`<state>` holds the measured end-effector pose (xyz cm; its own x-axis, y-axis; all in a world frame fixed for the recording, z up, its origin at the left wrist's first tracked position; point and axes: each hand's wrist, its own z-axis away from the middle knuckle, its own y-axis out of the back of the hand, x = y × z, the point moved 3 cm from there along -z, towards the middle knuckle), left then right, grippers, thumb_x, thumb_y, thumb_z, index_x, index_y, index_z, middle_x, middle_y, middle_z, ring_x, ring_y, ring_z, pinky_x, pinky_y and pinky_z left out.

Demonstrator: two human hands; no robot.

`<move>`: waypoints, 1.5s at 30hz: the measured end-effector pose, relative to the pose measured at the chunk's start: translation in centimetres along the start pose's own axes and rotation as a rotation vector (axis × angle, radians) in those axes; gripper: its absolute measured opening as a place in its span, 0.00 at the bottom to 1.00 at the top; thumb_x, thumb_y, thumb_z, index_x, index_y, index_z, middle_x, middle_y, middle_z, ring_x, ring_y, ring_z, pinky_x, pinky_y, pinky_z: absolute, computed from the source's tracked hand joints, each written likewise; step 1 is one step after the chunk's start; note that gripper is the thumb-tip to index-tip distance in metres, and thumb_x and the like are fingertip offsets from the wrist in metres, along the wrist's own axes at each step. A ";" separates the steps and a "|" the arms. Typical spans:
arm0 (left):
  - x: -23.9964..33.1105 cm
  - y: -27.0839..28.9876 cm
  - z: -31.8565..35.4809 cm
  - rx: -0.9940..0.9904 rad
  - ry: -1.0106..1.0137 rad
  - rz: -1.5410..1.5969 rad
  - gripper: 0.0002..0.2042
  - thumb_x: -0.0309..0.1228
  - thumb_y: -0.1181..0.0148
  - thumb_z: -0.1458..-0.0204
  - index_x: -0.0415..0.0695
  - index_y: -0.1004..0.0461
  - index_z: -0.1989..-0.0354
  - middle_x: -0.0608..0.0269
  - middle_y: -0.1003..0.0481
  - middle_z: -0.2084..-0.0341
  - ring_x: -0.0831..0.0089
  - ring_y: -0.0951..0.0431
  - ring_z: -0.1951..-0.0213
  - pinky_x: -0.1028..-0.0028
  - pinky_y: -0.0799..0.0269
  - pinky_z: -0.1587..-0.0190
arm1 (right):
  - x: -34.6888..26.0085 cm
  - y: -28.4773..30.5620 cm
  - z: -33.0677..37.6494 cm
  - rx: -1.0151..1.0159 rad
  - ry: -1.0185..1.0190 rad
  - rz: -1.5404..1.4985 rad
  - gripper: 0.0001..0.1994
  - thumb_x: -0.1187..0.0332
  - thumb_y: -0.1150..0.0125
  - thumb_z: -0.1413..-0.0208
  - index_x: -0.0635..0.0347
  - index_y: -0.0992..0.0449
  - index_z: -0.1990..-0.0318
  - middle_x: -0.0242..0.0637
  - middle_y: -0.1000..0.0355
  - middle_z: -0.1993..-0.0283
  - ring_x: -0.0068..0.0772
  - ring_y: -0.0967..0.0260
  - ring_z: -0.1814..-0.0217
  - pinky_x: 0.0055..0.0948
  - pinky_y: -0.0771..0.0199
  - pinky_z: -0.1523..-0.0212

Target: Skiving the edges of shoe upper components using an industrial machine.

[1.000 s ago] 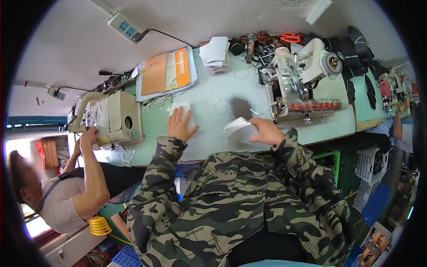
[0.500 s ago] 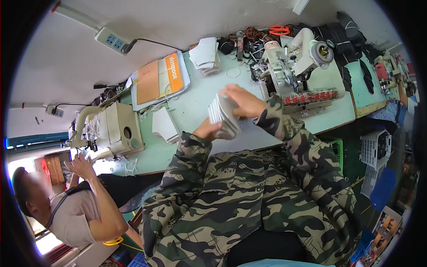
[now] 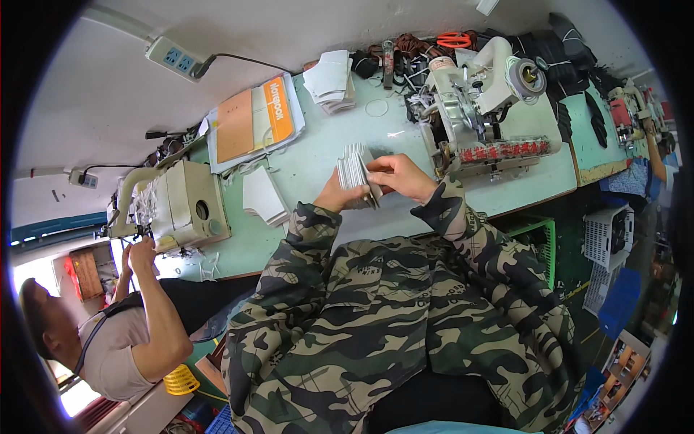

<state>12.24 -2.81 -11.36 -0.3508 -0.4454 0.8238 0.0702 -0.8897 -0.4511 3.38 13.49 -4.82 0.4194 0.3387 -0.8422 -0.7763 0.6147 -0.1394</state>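
Above the table's near edge, my left hand (image 3: 335, 194) is wrapped round a thick stack of white cut pieces (image 3: 353, 171). The stack's layered edges face up, and its material is too small to make out. On its right side, my right hand (image 3: 400, 176) pinches the outer pieces between thumb and fingers. A second pile of white pieces (image 3: 264, 197) lies on the table left of my left hand. Farther back rests another white pile (image 3: 329, 81) with curved edges.
A sewing machine (image 3: 463, 105) stands to my right, with dark bundles (image 3: 560, 61) behind it. At left are a folder with an orange notebook (image 3: 280, 108) and another machine (image 3: 184, 206), where a co-worker (image 3: 116, 340) sits. A green crate (image 3: 549, 253) is below the table at right.
My right hand has come down from the stack's top to its right side and now pinches it. The stack has turned more upright. The co-worker's hands have moved closer to their machine.
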 end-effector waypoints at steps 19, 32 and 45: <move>0.3 0.9 0.2 -0.007 0.018 -0.179 0.44 0.36 0.27 0.60 0.37 0.45 0.35 0.56 0.32 0.48 0.68 0.30 0.47 0.66 0.28 0.47 | 1.7 -0.3 0.3 0.228 0.274 0.169 0.08 0.72 0.47 0.46 0.68 0.26 0.65 0.29 0.33 0.78 0.16 0.43 0.76 0.26 0.39 0.74; 8.6 6.3 5.9 0.482 0.124 -0.189 0.26 0.30 0.43 0.54 0.34 0.33 0.44 0.49 0.26 0.56 0.57 0.21 0.57 0.60 0.20 0.57 | 1.6 1.9 -0.7 0.740 0.349 1.159 0.40 0.59 0.30 0.55 0.69 0.42 0.38 0.60 0.39 0.38 0.55 0.39 0.37 0.45 0.35 0.42; -1.8 5.8 4.1 0.269 -0.002 -0.296 0.29 0.39 0.30 0.50 0.36 0.32 0.44 0.60 0.24 0.56 0.72 0.24 0.56 0.70 0.26 0.53 | 4.6 -5.0 -1.8 -0.061 0.275 0.310 0.32 0.66 0.33 0.47 0.67 0.38 0.36 0.47 0.33 0.38 0.38 0.35 0.35 0.33 0.34 0.38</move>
<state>17.14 -7.62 -14.04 -0.3911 -0.1654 0.9053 0.2079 -0.9742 -0.0882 8.29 10.65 -8.92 0.0265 0.2931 -0.9557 -0.8759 0.4676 0.1190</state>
